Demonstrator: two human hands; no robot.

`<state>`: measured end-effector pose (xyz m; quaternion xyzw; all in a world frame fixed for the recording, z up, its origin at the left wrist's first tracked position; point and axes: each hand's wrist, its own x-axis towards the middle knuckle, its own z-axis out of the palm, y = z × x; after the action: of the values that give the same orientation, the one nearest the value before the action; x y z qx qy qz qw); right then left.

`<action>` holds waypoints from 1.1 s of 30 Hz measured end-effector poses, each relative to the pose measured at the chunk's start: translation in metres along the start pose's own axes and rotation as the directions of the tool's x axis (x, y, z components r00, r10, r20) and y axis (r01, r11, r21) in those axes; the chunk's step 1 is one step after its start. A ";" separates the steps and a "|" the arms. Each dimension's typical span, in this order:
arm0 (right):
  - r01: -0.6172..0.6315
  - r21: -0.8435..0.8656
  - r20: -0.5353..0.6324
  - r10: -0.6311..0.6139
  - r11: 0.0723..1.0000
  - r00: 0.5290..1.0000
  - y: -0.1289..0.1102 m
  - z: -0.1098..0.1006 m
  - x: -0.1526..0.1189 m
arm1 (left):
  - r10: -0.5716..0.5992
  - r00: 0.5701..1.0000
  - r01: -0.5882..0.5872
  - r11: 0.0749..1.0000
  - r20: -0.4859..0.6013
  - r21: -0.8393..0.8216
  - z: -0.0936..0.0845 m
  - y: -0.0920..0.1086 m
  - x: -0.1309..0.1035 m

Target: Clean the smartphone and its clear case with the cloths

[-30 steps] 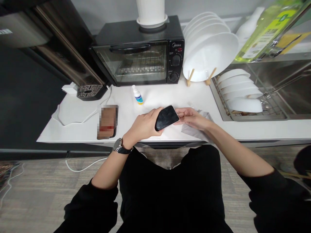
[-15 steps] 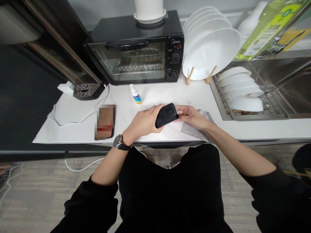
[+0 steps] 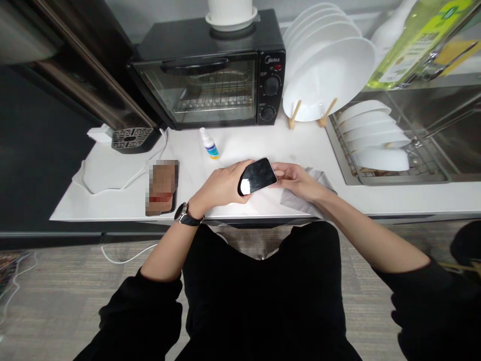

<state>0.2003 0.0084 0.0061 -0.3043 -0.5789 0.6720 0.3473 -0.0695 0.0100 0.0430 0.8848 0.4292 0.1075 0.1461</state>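
A smartphone with a dark, glossy screen is tilted above the counter's front part, a bright reflection at its left end. My left hand, with a watch on the wrist, wraps round that left end. At the opposite end, the curled fingers of my right hand touch the phone's edge; their tips are partly hidden. Under my right wrist lies a crumpled grey cloth. A small white spray bottle with a blue and yellow label stands behind my left hand. Left of it, a flat blurred-out object rests on the counter.
A black toaster oven stands at the back of the white counter. White plates fill a wooden rack beside it. Bowls sit over the sink at right, near a green bottle. A white cable lies at left.
The phone has tipped slightly, and a bright reflection now shows on its screen. Both hands keep their hold, and the view has shifted a little.
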 end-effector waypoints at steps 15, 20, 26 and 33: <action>0.004 -0.021 -0.035 -0.005 1.000 0.999 0.002 0.000 -0.001 | 0.038 0.999 -0.036 0.998 0.035 -0.045 -0.001 -0.005 0.004; 0.004 -0.003 -0.057 -0.004 1.000 0.998 0.004 0.002 0.000 | 0.040 0.998 -0.038 0.998 0.047 -0.040 -0.002 -0.006 0.006; -0.003 0.017 -0.092 0.005 1.000 0.996 0.009 0.005 0.003 | 0.048 0.996 -0.045 0.998 0.070 -0.047 -0.003 -0.010 0.007; 0.026 0.030 -0.177 -0.021 0.999 0.984 -0.005 0.006 0.003 | 0.018 1.000 -0.016 0.985 0.009 -0.174 -0.002 -0.003 0.008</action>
<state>0.1942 0.0076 0.0119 -0.3501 -0.5388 0.6475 0.4099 -0.0678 0.0182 0.0445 0.8729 0.4097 0.1413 0.2242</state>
